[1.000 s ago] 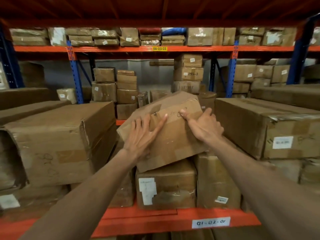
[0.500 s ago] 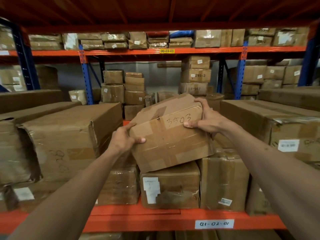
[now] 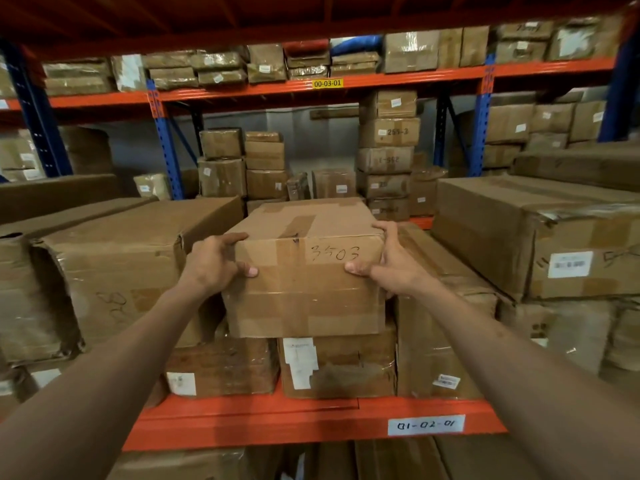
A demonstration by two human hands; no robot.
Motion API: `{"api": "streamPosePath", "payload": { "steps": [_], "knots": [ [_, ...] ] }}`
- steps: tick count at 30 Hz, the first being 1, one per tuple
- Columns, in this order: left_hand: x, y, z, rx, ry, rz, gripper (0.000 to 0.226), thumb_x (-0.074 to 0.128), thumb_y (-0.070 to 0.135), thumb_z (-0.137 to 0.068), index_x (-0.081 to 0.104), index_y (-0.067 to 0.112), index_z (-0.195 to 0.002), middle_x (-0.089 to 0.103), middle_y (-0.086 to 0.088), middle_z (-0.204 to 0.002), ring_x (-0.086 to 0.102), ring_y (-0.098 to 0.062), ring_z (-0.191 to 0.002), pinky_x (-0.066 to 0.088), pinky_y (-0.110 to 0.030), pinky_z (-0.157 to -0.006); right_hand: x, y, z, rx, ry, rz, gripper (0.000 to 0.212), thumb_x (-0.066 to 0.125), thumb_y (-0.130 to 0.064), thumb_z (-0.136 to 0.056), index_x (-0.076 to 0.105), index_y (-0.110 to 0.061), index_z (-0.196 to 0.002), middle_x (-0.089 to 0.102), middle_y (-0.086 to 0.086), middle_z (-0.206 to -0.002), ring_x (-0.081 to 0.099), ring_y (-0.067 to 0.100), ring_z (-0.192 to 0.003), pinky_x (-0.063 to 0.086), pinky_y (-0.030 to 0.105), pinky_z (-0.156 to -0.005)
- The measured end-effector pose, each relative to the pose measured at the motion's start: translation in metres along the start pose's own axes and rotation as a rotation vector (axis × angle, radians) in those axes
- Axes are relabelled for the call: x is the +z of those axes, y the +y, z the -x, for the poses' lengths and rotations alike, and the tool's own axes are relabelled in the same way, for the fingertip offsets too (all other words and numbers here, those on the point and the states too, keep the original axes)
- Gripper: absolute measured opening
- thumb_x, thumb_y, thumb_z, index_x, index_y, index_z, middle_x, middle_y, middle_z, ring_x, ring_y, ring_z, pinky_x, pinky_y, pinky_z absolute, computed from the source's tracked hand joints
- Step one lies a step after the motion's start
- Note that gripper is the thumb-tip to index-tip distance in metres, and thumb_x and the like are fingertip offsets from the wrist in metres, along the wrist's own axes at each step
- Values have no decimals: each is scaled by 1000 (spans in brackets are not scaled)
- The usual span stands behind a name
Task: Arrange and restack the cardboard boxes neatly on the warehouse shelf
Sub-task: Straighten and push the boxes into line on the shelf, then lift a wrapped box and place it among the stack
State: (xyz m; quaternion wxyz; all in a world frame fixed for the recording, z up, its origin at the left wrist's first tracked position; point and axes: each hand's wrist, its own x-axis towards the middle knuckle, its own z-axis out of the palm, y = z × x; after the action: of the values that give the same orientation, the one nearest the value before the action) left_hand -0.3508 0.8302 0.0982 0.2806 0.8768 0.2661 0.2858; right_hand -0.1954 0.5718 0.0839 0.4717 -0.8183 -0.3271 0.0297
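A taped cardboard box marked "3503" sits level on top of two lower boxes at the middle of the orange shelf. My left hand grips its upper left corner, thumb on the front face. My right hand grips the upper right corner in the same way. Both arms reach in from below.
A large open-ended carton lies close on the left. A tall box and a long carton crowd the right. Behind, more racks with blue uprights hold stacked boxes. A label "01-02-01" marks the shelf edge.
The "3503" box was tilted on its corner; it has turned level and squared to the front. Both hands shifted from its face to its upper corners.
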Motion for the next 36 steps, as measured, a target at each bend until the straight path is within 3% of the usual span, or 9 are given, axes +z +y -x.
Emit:
{"api": "streamPosePath", "payload": {
  "steps": [3,9,16,19,22,25,27,33,36],
  "knots": [
    [14,6,-3,70,26,-64,77,87,31,-71,54,29,-140,50,-15,-145,43,-37,-134,37,-51,-111,-12,4,-6,-21,73,130,81,81,-30,-83,27,-30,-142,53,6,-139,50,29,-129,45,54,-106],
    [29,14,-6,76,62,-62,74,86,28,-71,56,29,-139,51,-15,-143,44,-37,-133,39,-53,-111,-33,8,-12,-45,163,212,52,74,-25,-91,49,-23,-136,59,7,-133,58,23,-120,50,36,-97],
    [32,16,4,-1,33,-37,76,82,30,-77,46,36,-144,42,-15,-144,41,-39,-131,37,-52,-107,-24,0,-9,14,157,251,44,66,-26,-97,45,-26,-136,53,16,-132,50,33,-124,42,50,-104],
    [40,15,23,-1,91,-130,80,74,38,-85,26,40,-149,42,-17,-141,49,-38,-123,44,-54,-101,-18,-3,-3,20,185,313,49,64,-26,-97,42,-27,-141,57,14,-129,51,34,-121,45,51,-97],
    [42,-1,45,-18,281,-196,109,75,49,-80,-4,36,-154,32,-21,-149,44,-39,-130,44,-55,-103,-20,-17,1,80,153,491,59,66,-29,-95,37,-28,-147,51,17,-131,51,38,-120,45,52,-97],
    [26,-25,62,-73,586,-113,124,81,49,-74,-8,20,-155,19,-25,-156,26,-42,-142,32,-54,-113,-15,-50,4,66,160,682,77,75,-31,-88,31,-23,-151,31,23,-148,37,43,-135,38,53,-107],
    [11,-41,65,-175,663,-19,134,85,54,-65,-9,17,-154,12,-28,-156,14,-45,-143,23,-56,-116,-3,-82,7,-45,150,686,92,81,-32,-81,25,-26,-153,23,22,-154,30,42,-141,34,54,-111],
    [-20,-104,67,-444,498,185,164,84,74,-43,-27,16,-149,-13,-34,-156,-5,-49,-146,3,-60,-119,91,-172,8,-552,-40,904,116,87,-39,-72,8,-42,-156,-8,8,-166,-3,38,-152,19,62,-118],
    [-36,-141,66,-535,345,336,169,88,68,-40,-33,19,-148,-24,-27,-157,-13,-46,-147,7,-62,-118,158,-213,3,-566,-175,842,121,86,-46,-72,-1,-44,-157,-19,4,-166,-14,37,-151,10,70,-116]
  ]
}}
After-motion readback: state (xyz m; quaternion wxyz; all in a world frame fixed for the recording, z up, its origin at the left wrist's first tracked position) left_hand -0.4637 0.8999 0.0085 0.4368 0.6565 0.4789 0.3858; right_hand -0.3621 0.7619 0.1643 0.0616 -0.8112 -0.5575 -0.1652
